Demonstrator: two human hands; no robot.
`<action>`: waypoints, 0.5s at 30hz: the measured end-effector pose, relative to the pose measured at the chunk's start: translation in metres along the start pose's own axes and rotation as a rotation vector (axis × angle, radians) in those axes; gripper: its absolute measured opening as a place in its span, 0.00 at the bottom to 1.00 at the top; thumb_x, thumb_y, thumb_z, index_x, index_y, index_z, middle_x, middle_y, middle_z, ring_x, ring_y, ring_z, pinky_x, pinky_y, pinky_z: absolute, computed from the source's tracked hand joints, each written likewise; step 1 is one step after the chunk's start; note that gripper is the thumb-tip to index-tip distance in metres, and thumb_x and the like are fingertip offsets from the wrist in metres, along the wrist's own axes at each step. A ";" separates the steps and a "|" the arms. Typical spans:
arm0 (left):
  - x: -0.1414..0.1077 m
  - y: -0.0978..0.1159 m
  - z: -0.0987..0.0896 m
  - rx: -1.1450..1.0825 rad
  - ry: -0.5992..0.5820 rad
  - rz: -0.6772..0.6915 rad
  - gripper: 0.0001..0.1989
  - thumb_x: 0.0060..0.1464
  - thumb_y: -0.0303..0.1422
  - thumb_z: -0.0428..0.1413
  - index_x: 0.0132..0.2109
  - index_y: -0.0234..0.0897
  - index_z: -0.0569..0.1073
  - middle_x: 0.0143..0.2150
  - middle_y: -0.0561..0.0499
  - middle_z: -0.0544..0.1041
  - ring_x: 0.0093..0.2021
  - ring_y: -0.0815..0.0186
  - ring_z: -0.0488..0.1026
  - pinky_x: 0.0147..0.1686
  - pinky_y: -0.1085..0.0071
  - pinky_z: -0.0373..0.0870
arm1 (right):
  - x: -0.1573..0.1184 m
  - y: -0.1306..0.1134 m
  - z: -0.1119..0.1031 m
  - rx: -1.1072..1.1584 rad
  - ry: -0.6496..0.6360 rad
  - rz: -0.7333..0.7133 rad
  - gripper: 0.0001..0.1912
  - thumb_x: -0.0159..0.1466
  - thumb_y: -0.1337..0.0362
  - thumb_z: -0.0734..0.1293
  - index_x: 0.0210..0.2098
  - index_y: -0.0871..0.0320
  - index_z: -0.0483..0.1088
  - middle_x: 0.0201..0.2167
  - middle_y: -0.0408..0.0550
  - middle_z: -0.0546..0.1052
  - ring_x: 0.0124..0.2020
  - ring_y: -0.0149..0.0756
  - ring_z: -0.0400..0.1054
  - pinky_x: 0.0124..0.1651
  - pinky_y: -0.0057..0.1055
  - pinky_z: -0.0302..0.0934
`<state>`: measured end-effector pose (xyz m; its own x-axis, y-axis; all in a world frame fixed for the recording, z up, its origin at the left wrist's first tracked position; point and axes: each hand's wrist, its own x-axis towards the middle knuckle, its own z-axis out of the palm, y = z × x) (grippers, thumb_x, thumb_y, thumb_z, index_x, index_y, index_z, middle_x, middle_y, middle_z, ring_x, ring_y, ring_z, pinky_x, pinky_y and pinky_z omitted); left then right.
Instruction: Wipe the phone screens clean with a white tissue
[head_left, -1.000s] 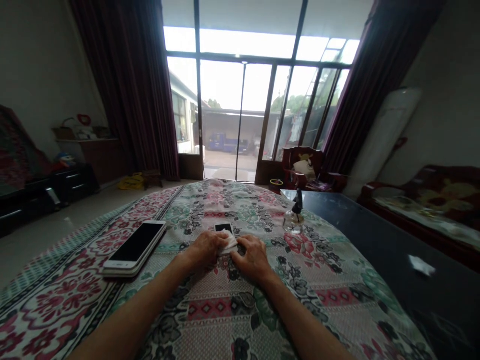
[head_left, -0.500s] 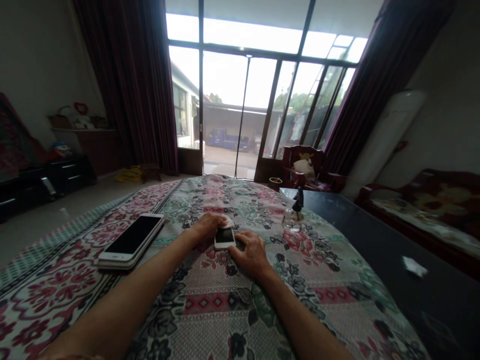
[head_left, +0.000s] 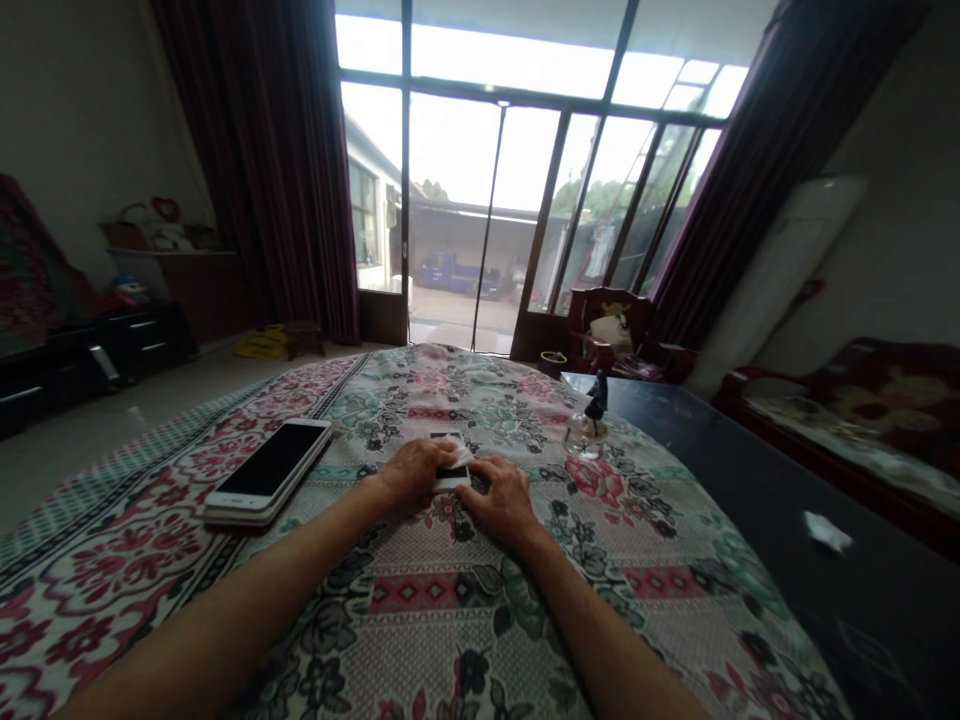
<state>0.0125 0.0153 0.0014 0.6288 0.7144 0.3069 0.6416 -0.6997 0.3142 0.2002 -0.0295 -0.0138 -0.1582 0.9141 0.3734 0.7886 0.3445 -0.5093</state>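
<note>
A large phone (head_left: 271, 462) lies at 9 o'clock of a small white phone (head_left: 452, 486) on a floral tablecloth (head_left: 420, 655); the left hand (head_left: 409, 470), fingers bunched, presses a white cloth (head_left: 456, 456) across its screen; the right hand (head_left: 506, 498) curls at its 4 o'clock corner, hold unclear; a spray bottle (head_left: 585, 438) stands between 2 and 3.

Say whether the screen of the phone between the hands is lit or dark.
Dark where visible: the phone screen looks black above and below the white cloth, which hides its middle.
</note>
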 end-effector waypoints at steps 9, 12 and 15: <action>-0.038 0.006 0.000 -0.024 0.023 0.137 0.25 0.49 0.17 0.49 0.50 0.44 0.75 0.55 0.51 0.76 0.56 0.63 0.71 0.54 0.69 0.68 | -0.001 0.001 -0.001 0.023 0.007 -0.021 0.14 0.59 0.57 0.70 0.44 0.53 0.77 0.47 0.48 0.77 0.52 0.42 0.67 0.55 0.38 0.52; -0.026 -0.007 -0.004 0.036 0.012 0.091 0.21 0.48 0.18 0.51 0.45 0.41 0.78 0.49 0.51 0.79 0.49 0.64 0.75 0.49 0.71 0.70 | 0.000 0.001 0.000 0.023 0.000 -0.011 0.15 0.57 0.59 0.71 0.44 0.52 0.77 0.47 0.48 0.77 0.52 0.43 0.67 0.55 0.38 0.52; -0.005 -0.021 -0.007 0.074 0.019 0.001 0.18 0.52 0.19 0.49 0.44 0.39 0.79 0.47 0.50 0.80 0.45 0.63 0.76 0.46 0.70 0.71 | 0.000 0.001 -0.001 0.027 -0.001 -0.007 0.15 0.57 0.59 0.71 0.44 0.52 0.78 0.47 0.47 0.78 0.51 0.43 0.68 0.55 0.39 0.53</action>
<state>-0.0076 0.0263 -0.0005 0.6214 0.7133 0.3243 0.6722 -0.6979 0.2471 0.2014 -0.0291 -0.0138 -0.1638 0.9118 0.3765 0.7711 0.3564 -0.5276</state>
